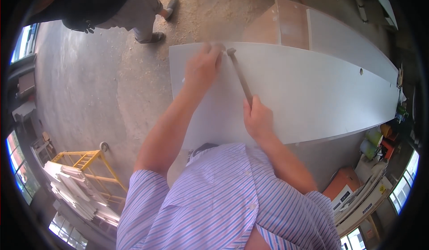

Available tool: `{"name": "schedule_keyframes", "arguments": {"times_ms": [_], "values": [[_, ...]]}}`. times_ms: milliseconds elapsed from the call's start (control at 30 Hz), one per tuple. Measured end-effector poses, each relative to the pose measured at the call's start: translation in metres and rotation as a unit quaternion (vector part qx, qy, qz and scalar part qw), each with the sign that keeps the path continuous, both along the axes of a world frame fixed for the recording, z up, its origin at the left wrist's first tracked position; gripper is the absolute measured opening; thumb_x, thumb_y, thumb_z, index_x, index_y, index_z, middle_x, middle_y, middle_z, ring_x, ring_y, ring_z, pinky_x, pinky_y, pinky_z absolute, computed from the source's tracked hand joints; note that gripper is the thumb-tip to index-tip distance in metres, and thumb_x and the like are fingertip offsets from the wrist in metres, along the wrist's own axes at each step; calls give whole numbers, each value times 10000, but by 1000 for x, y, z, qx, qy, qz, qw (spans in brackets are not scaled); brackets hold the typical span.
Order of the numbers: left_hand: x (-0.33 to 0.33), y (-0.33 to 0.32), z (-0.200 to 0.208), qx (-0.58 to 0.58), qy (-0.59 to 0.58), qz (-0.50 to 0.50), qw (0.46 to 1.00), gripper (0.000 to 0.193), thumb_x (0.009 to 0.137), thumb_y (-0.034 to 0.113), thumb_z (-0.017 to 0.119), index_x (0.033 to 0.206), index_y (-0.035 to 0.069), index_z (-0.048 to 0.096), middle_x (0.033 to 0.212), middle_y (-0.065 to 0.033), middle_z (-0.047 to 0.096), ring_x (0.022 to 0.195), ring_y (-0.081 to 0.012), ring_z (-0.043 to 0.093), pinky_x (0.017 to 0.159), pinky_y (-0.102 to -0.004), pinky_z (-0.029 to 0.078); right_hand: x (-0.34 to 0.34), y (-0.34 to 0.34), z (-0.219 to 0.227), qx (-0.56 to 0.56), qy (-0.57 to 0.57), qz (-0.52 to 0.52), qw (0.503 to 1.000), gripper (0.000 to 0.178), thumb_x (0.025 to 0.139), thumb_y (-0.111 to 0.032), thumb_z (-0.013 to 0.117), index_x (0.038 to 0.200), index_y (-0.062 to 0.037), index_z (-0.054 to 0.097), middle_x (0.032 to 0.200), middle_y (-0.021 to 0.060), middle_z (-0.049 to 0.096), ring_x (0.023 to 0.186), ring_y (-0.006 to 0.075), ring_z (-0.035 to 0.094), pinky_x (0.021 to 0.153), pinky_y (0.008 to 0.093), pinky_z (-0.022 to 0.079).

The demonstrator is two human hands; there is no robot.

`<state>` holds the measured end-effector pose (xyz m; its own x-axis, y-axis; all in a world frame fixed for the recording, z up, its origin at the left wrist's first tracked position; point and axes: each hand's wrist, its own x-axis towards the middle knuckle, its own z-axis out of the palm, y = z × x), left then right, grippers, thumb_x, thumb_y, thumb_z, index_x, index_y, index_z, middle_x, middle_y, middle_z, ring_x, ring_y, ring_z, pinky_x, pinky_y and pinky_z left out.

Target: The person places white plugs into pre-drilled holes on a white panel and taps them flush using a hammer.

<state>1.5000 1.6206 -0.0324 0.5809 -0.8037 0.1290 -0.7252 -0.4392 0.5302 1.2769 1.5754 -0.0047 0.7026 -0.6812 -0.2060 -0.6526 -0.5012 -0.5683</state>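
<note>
My right hand (259,119) is wrapped round the handle of a hammer (240,78), whose head sits close over the far edge of a large white panel (308,91). Just left of the hammer head is my left hand (203,66), its fingers pinched together at that same edge. Whatever they hold, perhaps something small, is too small and blurred to name. The panel lies flat in front of me and stretches off to the right, with a small round hole near its far right part.
Behind the panel stand upright boards (292,26). A person in grey trousers (129,8) stands at the far left on a dusty concrete floor (94,84). A yellow metal frame (91,158) and stacked white strips (71,187) are at lower left. Cartons (344,183) lie at lower right.
</note>
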Motion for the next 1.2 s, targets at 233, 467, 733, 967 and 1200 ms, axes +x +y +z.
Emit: {"name": "schedule_keyframes", "arguments": {"times_ms": [233,467,733,967,1200], "values": [[0,4,6,-28,10,-2,1000,92,954,172,635,1015,113,670,925,-81,621,781,-319,657,645,-440,523,9,1,17,20,-28,-21,999,260,1014,-255,555,901,-25,512,632,172,615,563,389,632,513,492,480],[-1,32,12,-15,79,64,995,100,978,154,616,995,61,647,938,-101,623,759,-301,645,666,-397,514,6,0,2,14,40,11,999,259,1006,-248,563,910,-14,510,670,180,632,597,395,643,535,492,497],[-7,55,17,-15,104,129,986,96,975,172,609,945,82,622,968,-132,626,759,-377,629,650,-462,493,4,-4,-9,-41,68,33,996,274,1007,-266,559,883,-28,505,611,178,609,554,397,626,522,498,483],[-4,45,20,4,69,118,991,142,997,216,598,1022,82,638,952,-121,686,794,-322,666,692,-425,521,3,-6,6,24,-56,-34,998,283,1014,-271,561,864,-35,518,603,154,603,534,369,618,499,458,469],[8,29,7,-32,11,38,999,110,986,155,564,978,46,556,939,-158,662,793,-401,633,683,-503,493,7,-2,9,77,-56,-37,995,307,1013,-294,573,863,-31,522,605,155,592,536,373,603,504,452,455]]}}
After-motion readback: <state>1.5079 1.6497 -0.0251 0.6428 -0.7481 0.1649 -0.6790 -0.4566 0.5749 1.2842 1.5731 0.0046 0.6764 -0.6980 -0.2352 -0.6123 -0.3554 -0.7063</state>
